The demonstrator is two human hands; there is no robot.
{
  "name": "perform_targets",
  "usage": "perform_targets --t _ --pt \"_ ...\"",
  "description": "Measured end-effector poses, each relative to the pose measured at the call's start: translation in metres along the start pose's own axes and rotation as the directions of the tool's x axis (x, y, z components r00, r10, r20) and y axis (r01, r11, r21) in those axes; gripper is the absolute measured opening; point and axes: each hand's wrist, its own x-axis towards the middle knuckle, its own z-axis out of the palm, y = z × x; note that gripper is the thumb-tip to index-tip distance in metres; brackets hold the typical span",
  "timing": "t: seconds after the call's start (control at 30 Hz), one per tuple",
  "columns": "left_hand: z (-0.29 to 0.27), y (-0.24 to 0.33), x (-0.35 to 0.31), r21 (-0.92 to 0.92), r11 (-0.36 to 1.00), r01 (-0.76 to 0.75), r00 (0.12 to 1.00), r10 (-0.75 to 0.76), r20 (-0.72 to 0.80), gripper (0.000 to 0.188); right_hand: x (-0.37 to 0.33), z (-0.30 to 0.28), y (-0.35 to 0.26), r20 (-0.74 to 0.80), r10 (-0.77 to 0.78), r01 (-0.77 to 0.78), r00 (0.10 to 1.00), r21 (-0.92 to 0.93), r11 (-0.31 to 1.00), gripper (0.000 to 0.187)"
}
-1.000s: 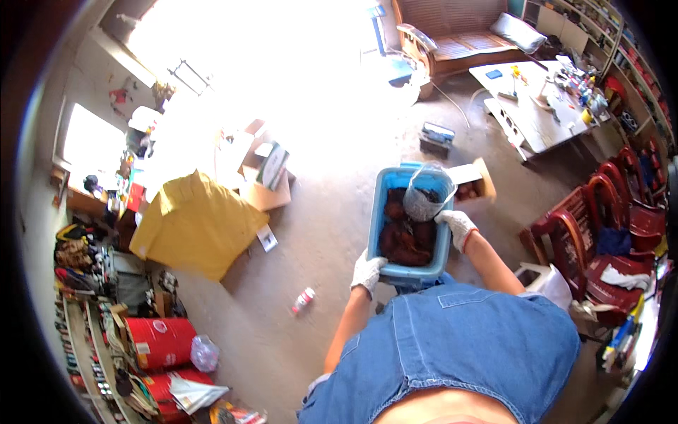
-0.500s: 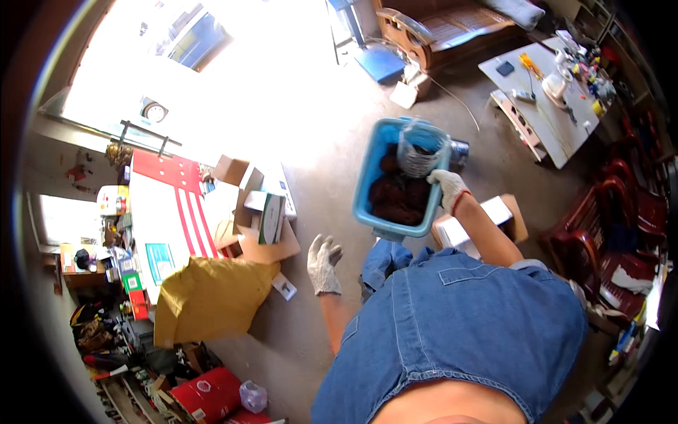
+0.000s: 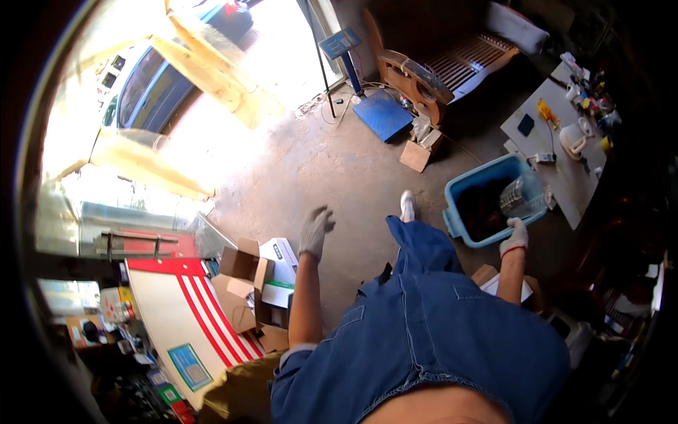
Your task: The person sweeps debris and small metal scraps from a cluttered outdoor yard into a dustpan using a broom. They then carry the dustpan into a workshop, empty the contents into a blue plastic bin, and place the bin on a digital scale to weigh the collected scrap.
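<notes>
My right hand [image 3: 515, 237], in a white knit glove with a red cuff, grips the near rim of a light blue plastic tub [image 3: 453, 221] out to my right. Dark reddish-brown material [image 3: 482, 210] lies inside the tub; its kind is hard to make out. On top of it, at the right end, rests a clear ribbed plastic container or bag [image 3: 521, 196]. My left hand [image 3: 315, 230], gloved too, is held out over the floor with its fingers apart and nothing in it.
A white table [image 3: 549, 141] with tools and bottles stands just beyond the tub. Ahead are a blue platform scale [image 3: 383, 115], a wooden bench [image 3: 438, 81] and a small carton [image 3: 417, 155]. Opened cardboard boxes [image 3: 244, 283] sit at left beside a red-striped white board [image 3: 176, 304].
The tub has swung from in front of me to my right, toward the white table, still in my right hand. My left hand has risen forward. The view has turned, with one foot stepping ahead.
</notes>
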Motion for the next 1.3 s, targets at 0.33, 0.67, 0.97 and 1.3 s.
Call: perform_targets --t 0.33,0.67,0.97,1.3 --pt "0.05 0.141 0.403 0.084 0.993 0.087 0.988 -0.097 0.124 0.04 0.105 0.205 0.013 -0.147 0.126 -0.082 0.981 0.275 0.958 0.038" --pt "0.101 0.236 0.766 0.144 0.981 0.127 0.973 -0.152 0.174 0.032 0.123 0.44 0.007 -0.383 0.093 -0.02 0.919 0.191 0.981 0.042" --pt "0.161 0.222 1.018 0.244 0.949 0.199 0.945 -0.252 0.21 0.056 0.121 0.518 0.093 -0.434 0.116 0.082 0.894 0.412 0.907 0.026" --pt "0.258 0.215 1.082 0.402 0.538 -0.741 0.505 0.051 0.862 0.039 0.045 0.62 0.094 -0.462 0.148 0.077 0.874 0.432 0.899 0.022"
